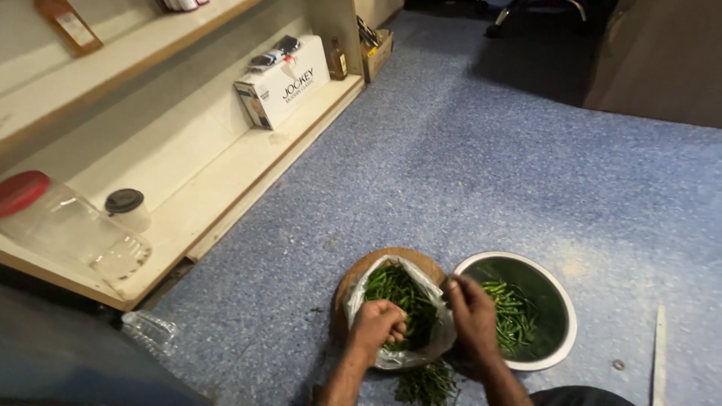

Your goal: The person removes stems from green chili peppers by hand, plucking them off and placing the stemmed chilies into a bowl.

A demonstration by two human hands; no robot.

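The left hand [378, 322] is curled closed around green chillies [398, 297] inside a clear plastic bag [432, 331], while the right hand [470, 312] pinches something small at the bag's 3 o'clock edge; what it holds cannot be made out. The bag rests on a round wooden board [353, 282]. At 3 o'clock a steel bowl [560, 301] holds a modest layer of chillies; at 6 o'clock lies a small green heap [427, 383]. The bag looks mostly full, so most of the work appears left.

one head-worn view, steeply down and forward over the floor [466, 165]
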